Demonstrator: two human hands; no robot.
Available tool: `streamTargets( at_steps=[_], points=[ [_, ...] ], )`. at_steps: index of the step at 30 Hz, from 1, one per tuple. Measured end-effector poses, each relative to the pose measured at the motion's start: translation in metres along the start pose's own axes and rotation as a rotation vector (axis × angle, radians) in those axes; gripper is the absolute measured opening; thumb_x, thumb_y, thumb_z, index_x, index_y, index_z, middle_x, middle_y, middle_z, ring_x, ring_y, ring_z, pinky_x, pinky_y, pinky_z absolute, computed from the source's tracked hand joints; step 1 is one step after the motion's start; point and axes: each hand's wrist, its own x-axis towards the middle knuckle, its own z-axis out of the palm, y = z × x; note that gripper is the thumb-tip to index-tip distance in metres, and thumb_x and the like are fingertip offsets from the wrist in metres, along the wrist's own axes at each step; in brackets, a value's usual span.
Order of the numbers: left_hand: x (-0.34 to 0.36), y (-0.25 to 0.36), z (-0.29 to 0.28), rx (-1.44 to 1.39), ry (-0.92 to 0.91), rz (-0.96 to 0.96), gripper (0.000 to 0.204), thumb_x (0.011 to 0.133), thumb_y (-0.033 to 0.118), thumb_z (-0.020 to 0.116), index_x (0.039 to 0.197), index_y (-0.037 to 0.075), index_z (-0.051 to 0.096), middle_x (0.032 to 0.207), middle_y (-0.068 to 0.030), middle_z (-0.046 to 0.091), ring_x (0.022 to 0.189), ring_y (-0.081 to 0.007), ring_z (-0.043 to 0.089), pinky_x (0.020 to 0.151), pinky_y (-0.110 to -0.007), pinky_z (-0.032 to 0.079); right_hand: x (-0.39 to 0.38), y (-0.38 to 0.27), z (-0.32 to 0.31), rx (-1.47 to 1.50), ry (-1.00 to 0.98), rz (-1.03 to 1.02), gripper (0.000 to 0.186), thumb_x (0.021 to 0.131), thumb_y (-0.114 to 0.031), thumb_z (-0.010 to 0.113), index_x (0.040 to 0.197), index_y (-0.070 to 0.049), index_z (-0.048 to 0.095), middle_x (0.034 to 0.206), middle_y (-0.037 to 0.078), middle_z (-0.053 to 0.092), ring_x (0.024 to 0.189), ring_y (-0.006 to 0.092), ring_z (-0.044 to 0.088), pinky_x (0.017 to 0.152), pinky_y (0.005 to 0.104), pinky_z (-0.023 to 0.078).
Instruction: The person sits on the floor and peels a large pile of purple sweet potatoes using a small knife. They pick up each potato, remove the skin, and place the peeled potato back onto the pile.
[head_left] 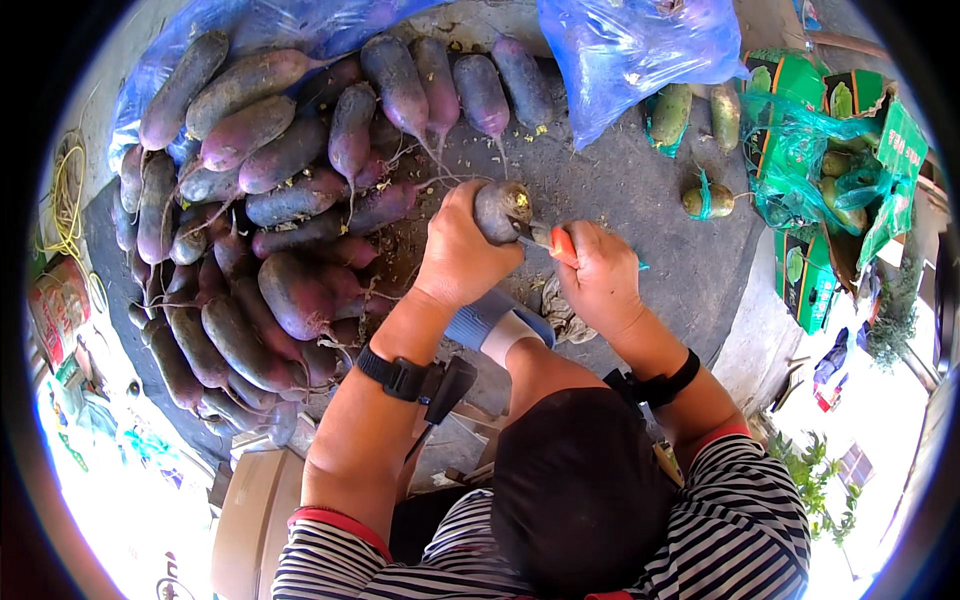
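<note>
My left hand [455, 250] is closed round a dark purple-green radish [499, 208], its cut-looking crown end turned toward my right hand. In my right hand [603, 278] is a small knife [564, 246] with an orange handle, gripped in closed fingers. The short blade touches or lies right beside the radish's crown; the exact contact is too small to tell. To the left of my hands lies a big heap of similar radishes [293, 296], many with thin root tails. A crumpled pale cloth [562, 312] rests on the ground below my right hand.
Blue plastic sheeting [630, 60] lies at the back. At the right, green cartons [808, 262] stand with green netting and some green radishes [670, 115] nearby. A dark mat [690, 290] covers the ground. A cardboard box [258, 515] stands at the lower left.
</note>
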Motion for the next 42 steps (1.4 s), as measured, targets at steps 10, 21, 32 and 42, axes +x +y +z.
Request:
streamTargets(
  at_steps=[10, 21, 32, 42],
  points=[
    [-0.017, -0.006, -0.004, -0.048, -0.137, -0.136, 0.07, 0.064, 0.015, 0.079, 0.129, 0.002, 0.057, 0.121, -0.0205, 0.064, 0.114, -0.0338, 0.064, 0.101, -0.039, 0.049, 0.004, 0.005, -0.007, -0.196, -0.133, -0.084, 0.023, 0.076, -0.011, 0.074, 0.09, -0.009, 0.056, 0.077, 0.009, 0.062, 0.069, 0.0324, 0.065, 0.063, 0.0449, 0.049],
    [-0.062, 0.008, -0.032, -0.294, -0.203, -0.062, 0.075, 0.063, 0.014, 0.09, 0.13, 0.002, 0.056, 0.113, -0.0105, 0.068, 0.108, -0.016, 0.062, 0.096, -0.034, 0.051, -0.001, 0.057, 0.03, -0.248, -0.45, 0.41, 0.028, 0.095, -0.034, 0.06, 0.102, -0.007, 0.058, 0.089, 0.024, 0.069, 0.086, 0.0479, 0.066, 0.072, 0.0582, 0.05],
    [-0.148, 0.021, -0.206, -0.062, 0.674, -0.353, 0.073, 0.074, 0.021, 0.087, 0.134, -0.001, 0.05, 0.112, -0.0119, 0.067, 0.098, -0.0179, 0.065, 0.088, -0.034, 0.054, -0.024, 0.064, 0.044, 0.056, -0.462, 0.247, 0.027, 0.094, -0.027, 0.065, 0.102, -0.002, 0.062, 0.089, 0.026, 0.068, 0.086, 0.0486, 0.064, 0.072, 0.0535, 0.049],
    [-0.246, -0.135, -0.385, 0.434, 0.984, -0.79, 0.077, 0.074, 0.037, 0.086, 0.131, -0.004, 0.053, 0.112, -0.0198, 0.067, 0.098, -0.0285, 0.068, 0.085, -0.04, 0.055, -0.02, 0.066, 0.044, 0.098, -0.558, 0.27, 0.024, 0.093, -0.019, 0.066, 0.105, 0.002, 0.062, 0.086, 0.025, 0.066, 0.082, 0.045, 0.065, 0.071, 0.0482, 0.049]
  ],
)
